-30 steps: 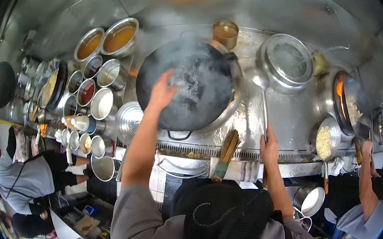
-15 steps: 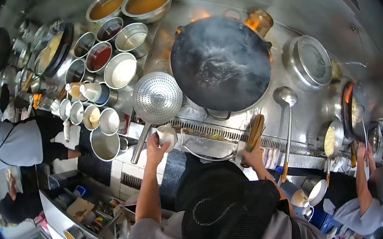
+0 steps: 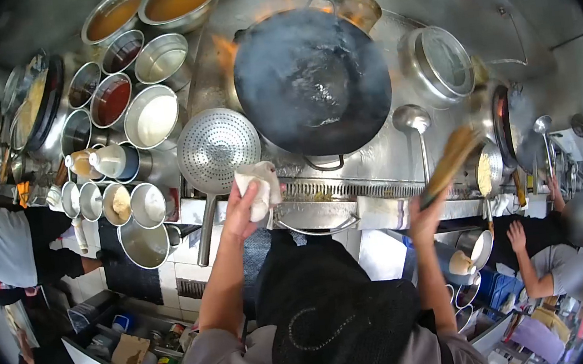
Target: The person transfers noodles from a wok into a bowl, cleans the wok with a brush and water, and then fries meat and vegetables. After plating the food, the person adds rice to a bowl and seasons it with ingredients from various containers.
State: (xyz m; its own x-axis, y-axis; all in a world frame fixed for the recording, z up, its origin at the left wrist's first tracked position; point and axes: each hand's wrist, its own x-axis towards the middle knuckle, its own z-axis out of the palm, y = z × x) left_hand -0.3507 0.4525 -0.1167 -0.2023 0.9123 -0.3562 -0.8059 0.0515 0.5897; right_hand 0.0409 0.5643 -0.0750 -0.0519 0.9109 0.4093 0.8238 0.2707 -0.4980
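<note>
My left hand (image 3: 239, 215) is closed round a folded white cloth (image 3: 263, 189), just below the perforated strainer (image 3: 218, 147) and near its handle. My right hand (image 3: 424, 223) grips a bamboo wok brush (image 3: 452, 164), raised and tilted to the right, its bristles smeared by motion. Ahead of both hands a large black wok (image 3: 275, 105) sits over flames. Smoke rises from it, and a little shiny liquid lies in the bottom. A metal ladle (image 3: 412, 120) rests on the stove to the right of the wok, partly behind the brush.
Steel pots of sauces, such as a red sauce (image 3: 110, 100), and two bowls of brown liquid (image 3: 182, 0) crowd the left. A lidded pot (image 3: 436, 65) stands at right. Fire (image 3: 225, 51) licks the wok's edge. Co-workers (image 3: 6, 229) (image 3: 559, 263) stand on both sides.
My right hand has lifted the brush and swung it right and up. My left hand still holds the cloth, now more spread out. The whole view has shifted, and the right-hand co-worker has moved an arm.
</note>
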